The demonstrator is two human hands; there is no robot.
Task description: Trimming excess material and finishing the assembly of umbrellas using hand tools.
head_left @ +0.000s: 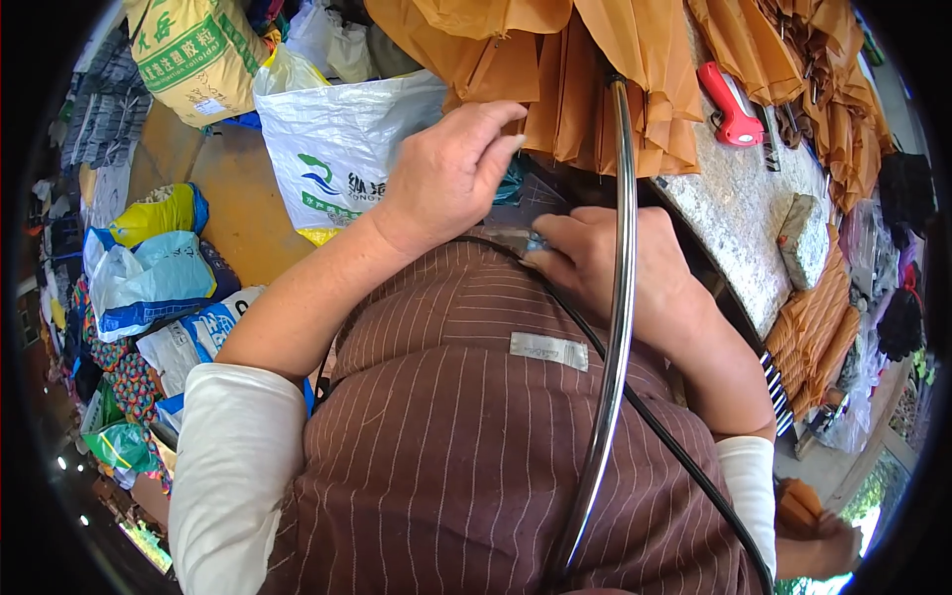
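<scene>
Orange-brown pleated cloth [565, 109], which looks like an umbrella canopy, hangs at the top in front of me. From its folds a shiny metal shaft [623, 228] runs down toward my body, bent by the lens. My left hand [451, 174] is at the cloth's lower left edge, thumb and forefinger drawn together; what lies between the tips is too small to tell. Lower down, beside the shaft, my right hand [625, 263] is closed with its fingertips by a small bluish bit [536, 241] that I cannot identify. The shaft passes in front of this hand.
A red-handled tool [732, 109] and a stone block [803, 241] rest on the worn board [734, 213] at right. White sack [332, 149], printed sack [198, 59] and bags [154, 268] stand left. Another person's hand [818, 550] shows lower right. A black cord [684, 461] crosses my apron.
</scene>
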